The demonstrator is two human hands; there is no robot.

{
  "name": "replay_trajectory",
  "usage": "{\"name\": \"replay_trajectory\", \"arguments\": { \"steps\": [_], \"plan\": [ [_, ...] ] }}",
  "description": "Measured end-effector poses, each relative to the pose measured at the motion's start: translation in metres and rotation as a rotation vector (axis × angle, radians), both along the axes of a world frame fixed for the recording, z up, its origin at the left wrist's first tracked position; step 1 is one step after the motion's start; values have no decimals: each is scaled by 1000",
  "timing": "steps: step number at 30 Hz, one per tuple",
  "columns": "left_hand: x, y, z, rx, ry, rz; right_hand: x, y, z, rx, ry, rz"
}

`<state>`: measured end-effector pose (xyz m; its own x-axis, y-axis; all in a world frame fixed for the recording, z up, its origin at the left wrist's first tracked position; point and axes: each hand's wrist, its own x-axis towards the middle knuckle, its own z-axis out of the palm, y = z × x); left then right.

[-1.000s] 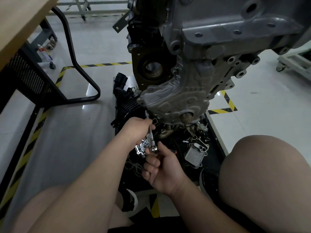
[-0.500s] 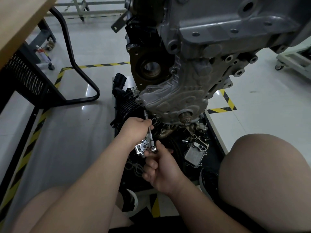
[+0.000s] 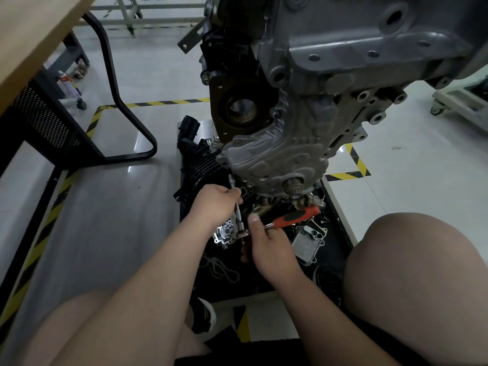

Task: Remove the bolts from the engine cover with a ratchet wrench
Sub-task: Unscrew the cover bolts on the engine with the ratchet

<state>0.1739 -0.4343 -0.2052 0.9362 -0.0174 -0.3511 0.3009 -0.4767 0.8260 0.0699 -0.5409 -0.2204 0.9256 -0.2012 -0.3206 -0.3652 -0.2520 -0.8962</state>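
Left hand [image 3: 215, 204]: we have it curled round the extension bar [image 3: 237, 207], gripping it mid-shaft, just left of the cover's lower corner
Extension bar: a thin steel shaft running from the wrench head near us to its far tip; that tip sits at the lower left edge of the engine cover [image 3: 274, 159]; we cannot tell whether it is seated on a bolt
Right hand [image 3: 270, 249]: we hold the ratchet wrench [image 3: 295, 216] at its head end, thumb laid on top, fingers wrapped below; the orange and black handle points off to the right and far
Engine cover: a grey ribbed casting on the near face of the engine, hanging above the black tray [image 3: 339, 247] of loose parts; the tool meets it at its lower left edge
Step in hand: we judge that we are working a bolt low on the cover's left; the left hand steadies the bar while the right readies the wrench
Next move: it calls for keeping the bar square to the bolt and taking a grip further out along the handle for leverage before swinging it; a tilted bar could slip off the head
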Motion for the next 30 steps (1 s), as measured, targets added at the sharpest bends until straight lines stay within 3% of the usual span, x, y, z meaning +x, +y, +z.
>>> {"name": "replay_trajectory", "arguments": {
  "steps": [6,13,21,30],
  "plan": [
    [-1,1,1,1,-4,-9,1,2,4,342,168,-82],
    [0,-1,1,1,-5,-3,7,0,5,458,229,-149],
    [0,-2,1,-10,-13,-6,17,-11,0,497,241,-38],
    [0,0,1,-10,-32,0,17,-5,-11,997,370,-17]
  ]
}}
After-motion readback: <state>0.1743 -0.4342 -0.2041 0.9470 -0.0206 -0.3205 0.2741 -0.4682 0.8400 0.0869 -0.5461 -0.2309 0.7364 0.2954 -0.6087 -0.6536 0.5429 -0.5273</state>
